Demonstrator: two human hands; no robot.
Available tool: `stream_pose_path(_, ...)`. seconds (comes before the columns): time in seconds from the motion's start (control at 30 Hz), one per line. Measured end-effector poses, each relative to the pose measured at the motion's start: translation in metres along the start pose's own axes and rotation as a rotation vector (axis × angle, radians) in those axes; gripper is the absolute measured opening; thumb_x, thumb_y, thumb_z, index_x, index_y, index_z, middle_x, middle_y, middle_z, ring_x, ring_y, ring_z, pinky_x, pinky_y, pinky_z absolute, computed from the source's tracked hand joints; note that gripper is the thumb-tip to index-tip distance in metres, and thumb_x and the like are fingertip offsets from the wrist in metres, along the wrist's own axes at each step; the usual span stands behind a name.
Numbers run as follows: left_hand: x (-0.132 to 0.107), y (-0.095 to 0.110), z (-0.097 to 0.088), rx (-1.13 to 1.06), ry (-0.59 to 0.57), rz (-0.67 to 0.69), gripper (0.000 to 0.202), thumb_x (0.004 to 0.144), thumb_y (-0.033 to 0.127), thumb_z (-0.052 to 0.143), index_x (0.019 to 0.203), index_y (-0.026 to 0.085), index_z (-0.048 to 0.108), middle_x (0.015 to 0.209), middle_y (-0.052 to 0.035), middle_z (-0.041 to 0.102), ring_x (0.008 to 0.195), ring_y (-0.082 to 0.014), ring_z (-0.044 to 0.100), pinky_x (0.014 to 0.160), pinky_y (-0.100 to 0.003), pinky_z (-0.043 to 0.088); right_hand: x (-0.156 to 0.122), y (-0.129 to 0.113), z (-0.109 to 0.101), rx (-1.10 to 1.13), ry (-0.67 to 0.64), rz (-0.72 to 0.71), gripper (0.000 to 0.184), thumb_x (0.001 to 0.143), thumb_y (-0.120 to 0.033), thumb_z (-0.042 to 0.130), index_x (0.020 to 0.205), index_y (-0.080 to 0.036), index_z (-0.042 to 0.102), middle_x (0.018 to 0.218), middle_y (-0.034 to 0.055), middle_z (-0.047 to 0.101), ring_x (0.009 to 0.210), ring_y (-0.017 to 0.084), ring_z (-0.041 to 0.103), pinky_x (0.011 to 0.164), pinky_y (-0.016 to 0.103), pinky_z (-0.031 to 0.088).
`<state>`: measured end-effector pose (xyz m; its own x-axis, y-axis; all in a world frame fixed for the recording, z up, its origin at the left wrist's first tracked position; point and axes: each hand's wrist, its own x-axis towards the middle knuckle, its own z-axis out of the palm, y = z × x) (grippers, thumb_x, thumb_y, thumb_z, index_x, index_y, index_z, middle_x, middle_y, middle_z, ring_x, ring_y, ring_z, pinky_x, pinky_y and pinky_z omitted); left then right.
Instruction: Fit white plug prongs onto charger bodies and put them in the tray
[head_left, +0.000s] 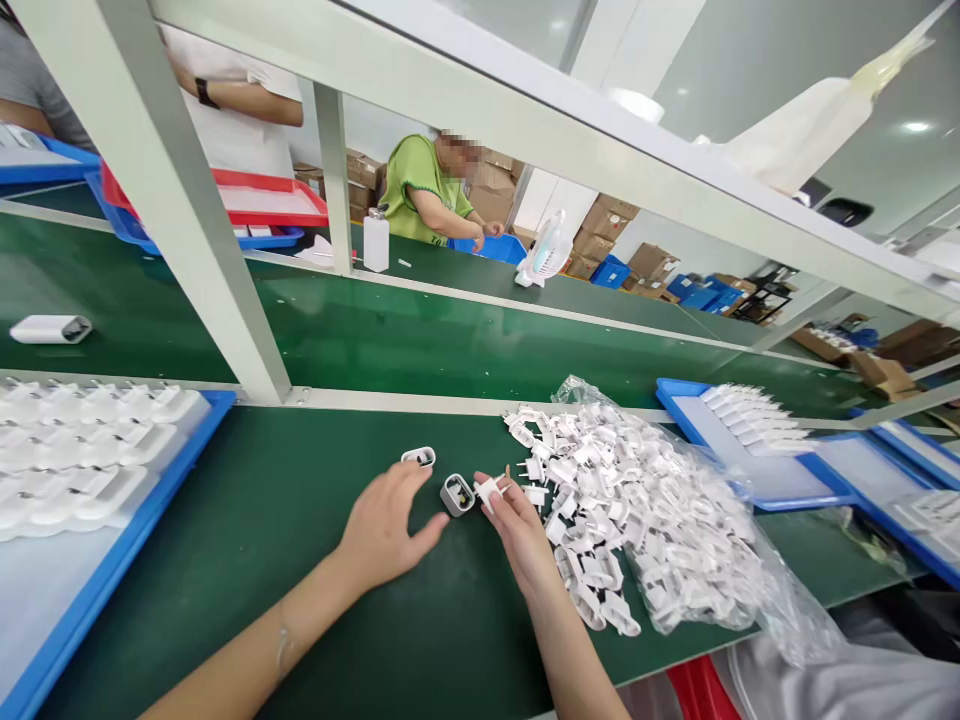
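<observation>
Between thumb and fingers my right hand [521, 530] pinches a small white plug piece with metal pins [489, 491]. My left hand [386, 530] hovers over the green tabletop with its thumb and fingers apart, holding nothing. Just right of its thumb stands a white charger housing [457, 495], its open end up and dark parts showing inside. Beyond the left fingertips lies a second white housing [420, 456], partly hidden by them. A big heap of white plug pieces [600, 490] spreads right of my right hand, some loose and some in a clear plastic bag [712, 560].
At the left, a blue-rimmed tray [172, 490] carries rows of white housings. Blue trays [750, 490] with white pieces stand at the right. A metal frame post [225, 270] rises from the bench's back edge. Across the green belt [420, 340] a person in a green shirt [420, 190] works.
</observation>
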<state>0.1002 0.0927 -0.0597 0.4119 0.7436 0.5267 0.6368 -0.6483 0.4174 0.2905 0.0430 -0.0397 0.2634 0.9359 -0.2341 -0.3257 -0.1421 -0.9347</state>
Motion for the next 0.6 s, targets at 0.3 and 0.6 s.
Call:
stream_pose_path(0.3, -0.004, 0.014, 0.022, -0.221, -0.311, -0.087, 0.063, 0.084, 0.023, 0.049, 0.139, 0.023, 0.021, 0.115, -0.0086, 0.058, 0.104, -0.0226, 0.057, 0.087, -0.037, 0.048, -0.004, 0.000, -0.009, -0.238, -0.046, -0.108, 0.029, 0.074, -0.044, 0.066, 0.088, -0.020, 0.055, 0.083, 0.0008, 0.065, 0.061, 0.016, 0.064, 0.068, 0.031, 0.049)
stream_pose_path(0.6, 0.003, 0.009, 0.015, -0.526, -0.397, -0.186, 0.024, 0.081, 0.022, 0.055, 0.105, 0.023, 0.054, 0.103, -0.0036, 0.061, 0.098, -0.0207, 0.054, 0.086, -0.035, 0.045, 0.001, -0.028, 0.012, -0.916, -0.325, -0.480, 0.012, 0.085, -0.018, 0.053, 0.090, -0.022, 0.062, 0.097, 0.0036, 0.063, 0.088, 0.018, 0.058, 0.078, 0.029, 0.045)
